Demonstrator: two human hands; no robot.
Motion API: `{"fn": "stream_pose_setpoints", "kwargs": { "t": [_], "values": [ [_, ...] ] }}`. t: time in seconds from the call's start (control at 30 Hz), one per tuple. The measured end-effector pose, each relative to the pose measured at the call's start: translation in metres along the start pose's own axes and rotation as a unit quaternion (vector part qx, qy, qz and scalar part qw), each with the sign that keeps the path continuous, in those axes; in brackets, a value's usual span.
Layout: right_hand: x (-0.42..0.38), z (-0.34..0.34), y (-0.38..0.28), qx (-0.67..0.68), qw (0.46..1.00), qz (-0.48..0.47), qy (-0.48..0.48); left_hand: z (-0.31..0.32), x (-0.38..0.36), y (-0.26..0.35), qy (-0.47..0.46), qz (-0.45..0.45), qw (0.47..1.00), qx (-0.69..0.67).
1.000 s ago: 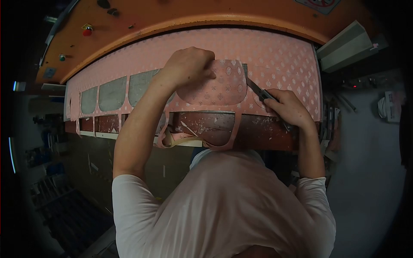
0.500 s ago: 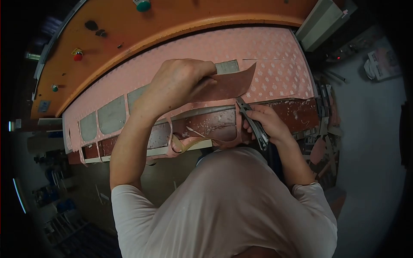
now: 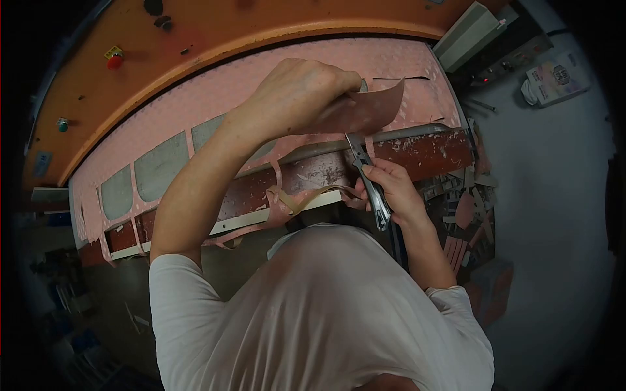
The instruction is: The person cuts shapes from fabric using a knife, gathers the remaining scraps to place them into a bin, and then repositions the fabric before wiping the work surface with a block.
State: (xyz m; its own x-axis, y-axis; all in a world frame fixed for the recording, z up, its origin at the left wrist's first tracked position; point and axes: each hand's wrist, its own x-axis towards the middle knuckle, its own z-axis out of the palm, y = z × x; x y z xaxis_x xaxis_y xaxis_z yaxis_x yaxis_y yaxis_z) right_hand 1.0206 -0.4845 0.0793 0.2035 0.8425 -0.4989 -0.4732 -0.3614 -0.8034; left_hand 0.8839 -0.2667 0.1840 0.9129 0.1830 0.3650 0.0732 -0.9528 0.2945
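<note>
Pinched in my left hand (image 3: pixel 313 91) is a thin brownish-pink sheet piece (image 3: pixel 375 111), lifted over the table with its right end curling up. My right hand (image 3: pixel 390 186) is closed round a utility knife (image 3: pixel 372 192), whose blade points up toward the piece's lower edge. Beneath lies a pink patterned sheet (image 3: pixel 153 137) with cut-out openings that show a grey surface (image 3: pixel 162 168). Narrow pink strips (image 3: pixel 280 208) hang over the table's front edge. Whether the blade touches any material is unclear.
An orange machine panel (image 3: pixel 215 39) with buttons borders the table's far side. Reddish-brown worn boards (image 3: pixel 424 155) form the near edge. Scraps (image 3: pixel 465 210) lie at the right, and a white box (image 3: pixel 557 81) stands on the floor beyond.
The view has shifted somewhat. My left hand has moved up and right with the piece. My right hand stays on the knife, and the front strip by it hangs differently.
</note>
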Motion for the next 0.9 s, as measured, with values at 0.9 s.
{"fn": "stream_pose_setpoints", "kwargs": {
  "t": [0.9],
  "values": [
    [-0.006,0.076,0.02,0.034,0.993,-0.097,0.058,-0.018,-0.028,-0.025,0.101,0.045,0.994,-0.013]
  ]
}}
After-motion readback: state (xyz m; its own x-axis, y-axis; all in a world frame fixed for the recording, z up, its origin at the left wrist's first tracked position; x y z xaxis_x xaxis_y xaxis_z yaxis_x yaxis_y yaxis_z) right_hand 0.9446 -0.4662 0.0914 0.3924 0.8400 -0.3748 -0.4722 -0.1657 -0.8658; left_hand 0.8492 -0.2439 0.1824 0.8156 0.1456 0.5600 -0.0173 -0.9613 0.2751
